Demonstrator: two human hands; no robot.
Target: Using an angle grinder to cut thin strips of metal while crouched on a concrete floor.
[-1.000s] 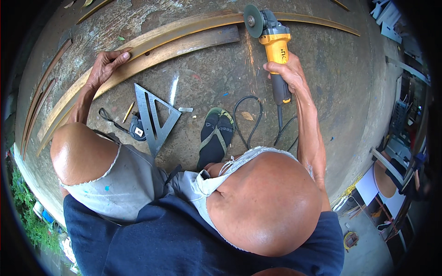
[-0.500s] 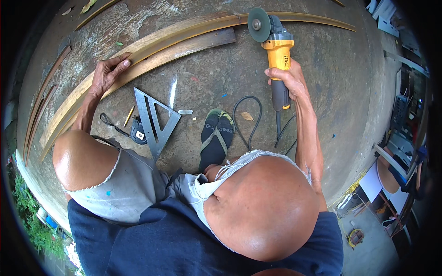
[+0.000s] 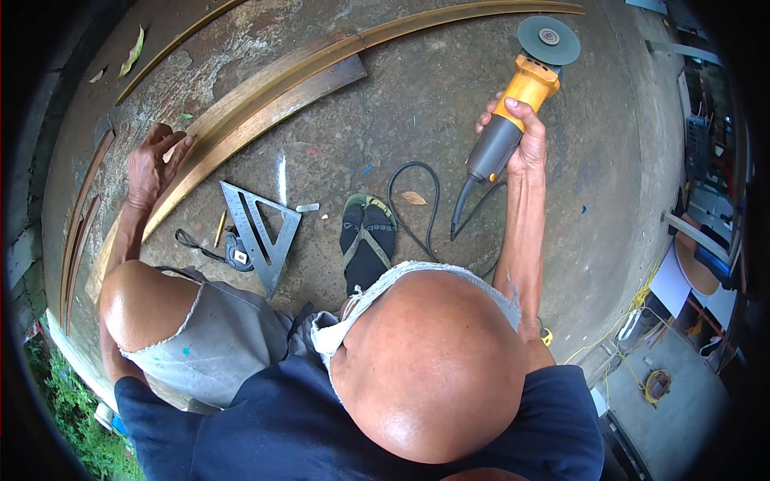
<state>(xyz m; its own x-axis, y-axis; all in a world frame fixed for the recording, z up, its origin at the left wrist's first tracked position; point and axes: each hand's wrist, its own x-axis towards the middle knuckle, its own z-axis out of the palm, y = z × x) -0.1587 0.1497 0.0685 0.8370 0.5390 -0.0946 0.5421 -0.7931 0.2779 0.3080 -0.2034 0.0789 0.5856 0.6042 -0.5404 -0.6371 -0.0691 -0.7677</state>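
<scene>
Head view: my right hand [image 3: 525, 132] is gripping the yellow-and-grey angle grinder [image 3: 492, 148], partly covering its casing, and holding it right of the long metal bar [image 3: 281, 84]. My left hand [image 3: 151, 170] is curling half open beside the bar; I cannot tell whether it is touching. Pale lettering is showing on my dark sock [image 3: 377, 255].

Remotely, I looked down through one head-worn fisheye, close above and behind the silver triangular metal square [image 3: 261, 228].
</scene>
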